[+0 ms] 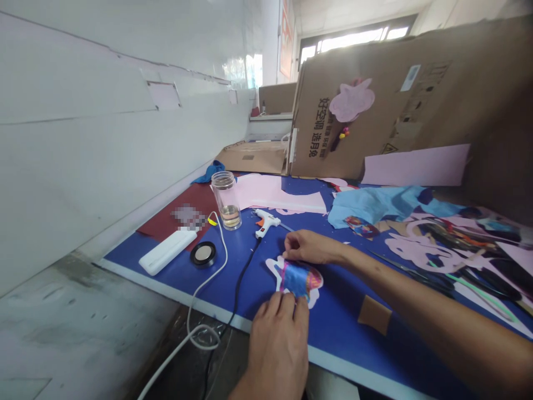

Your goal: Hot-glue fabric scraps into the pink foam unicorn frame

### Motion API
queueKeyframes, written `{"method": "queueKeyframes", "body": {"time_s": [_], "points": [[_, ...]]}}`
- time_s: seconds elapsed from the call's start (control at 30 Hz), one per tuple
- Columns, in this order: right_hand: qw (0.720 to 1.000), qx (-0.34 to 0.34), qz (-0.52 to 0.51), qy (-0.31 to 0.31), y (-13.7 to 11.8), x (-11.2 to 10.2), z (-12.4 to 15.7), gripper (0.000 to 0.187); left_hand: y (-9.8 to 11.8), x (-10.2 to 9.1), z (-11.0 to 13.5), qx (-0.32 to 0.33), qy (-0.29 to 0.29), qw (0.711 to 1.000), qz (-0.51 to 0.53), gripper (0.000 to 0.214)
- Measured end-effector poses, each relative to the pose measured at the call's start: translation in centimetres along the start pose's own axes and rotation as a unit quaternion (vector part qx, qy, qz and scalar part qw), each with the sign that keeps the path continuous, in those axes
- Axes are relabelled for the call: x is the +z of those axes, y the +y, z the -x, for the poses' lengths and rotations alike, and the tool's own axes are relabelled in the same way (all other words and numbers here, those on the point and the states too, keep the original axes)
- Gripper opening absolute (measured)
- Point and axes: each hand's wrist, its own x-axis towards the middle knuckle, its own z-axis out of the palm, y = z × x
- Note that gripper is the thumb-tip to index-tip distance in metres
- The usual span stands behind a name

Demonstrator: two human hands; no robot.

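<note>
A small cutout (296, 280), blue and shiny at its middle with a pale pink-white border, lies flat on a blue board (175, 272), its long axis slanting from upper left down to lower right. The left hand (278, 347) comes up from below, fingers close together and slightly curled, gripping the cutout's lower edge. The right hand (310, 247) reaches in from the right, fingers loosely bent, their tips (287, 244) at the upper edge; whether they pinch it or only rest there, I cannot tell. Just above the cutout lies a white glue gun (264, 222), with a glass jar (226, 200) holding some liquid further left. Dark scissors (412, 272) lie to the right.
</note>
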Motion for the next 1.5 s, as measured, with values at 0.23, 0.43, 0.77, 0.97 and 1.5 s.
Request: {"method": "queueKeyframes", "body": {"time_s": [0.23, 0.43, 0.77, 0.97, 1.5], "points": [[0.997, -0.008, -0.065, -0.031, 0.3, -0.3, 0.7, 0.038, 0.0, 0.5, 0.4, 0.005, -0.008, 1.0, -0.026, 0.042], [0.987, 0.005, -0.153, -0.042, 0.3, -0.3, 1.5, 0.053, 0.1, 0.8, 0.5, 0.0, 0.016, 1.0, -0.024, 0.038], [0.95, 0.006, -0.263, 0.168, 2.3, -3.5, 8.0, 0.051, -0.3, -0.9, -5.9, -0.124, 0.179, 0.912, 0.349, 0.052], [0.851, 0.018, -0.343, 0.397, 4.0, -5.5, 11.6, 0.054, -0.1, 0.1, -16.3, -0.271, 0.141, 0.667, 0.679, 0.073], [0.768, -0.014, -0.471, 0.434, 8.9, -5.7, 10.2, 0.06, 3.1, 3.1, -23.4, -0.186, -0.014, 0.654, 0.734, 0.036]]}}
